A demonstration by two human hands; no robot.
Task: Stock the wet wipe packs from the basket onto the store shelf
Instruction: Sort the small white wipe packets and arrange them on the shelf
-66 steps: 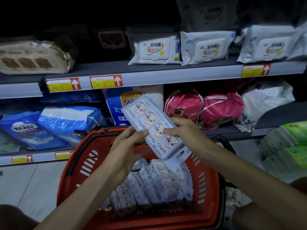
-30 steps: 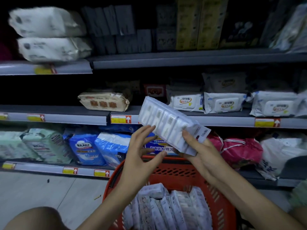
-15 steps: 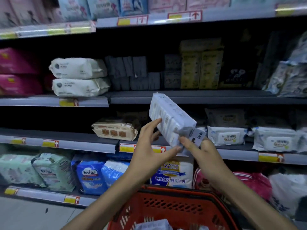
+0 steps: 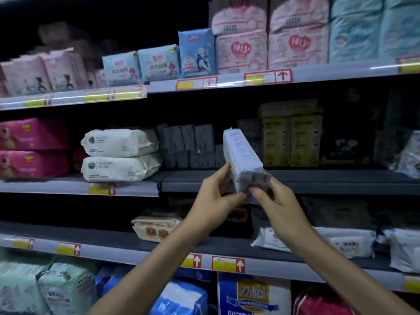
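I hold a long white multipack of wet wipes (image 4: 241, 159) nearly upright in front of the grey middle shelf (image 4: 318, 178). My left hand (image 4: 213, 198) grips its lower left side. Fingers of my right hand (image 4: 276, 201) pinch its bottom end, where a barcode label shows. The pack's top end sits level with a row of dark grey packs (image 4: 188, 144) standing at the back of that shelf. The basket is out of view.
Two cream wipe bags (image 4: 118, 155) are stacked to the left, yellow boxes (image 4: 291, 137) stand to the right. Bare shelf board lies in front of the dark grey packs. Pink and blue packs fill the top shelf (image 4: 227, 83). White wipe packs (image 4: 341, 242) lie one shelf below.
My view has tilted upward, so the red basket dropped out of sight. Both hands lifted the multipack from over the basket up to the middle shelf and turned it upright.
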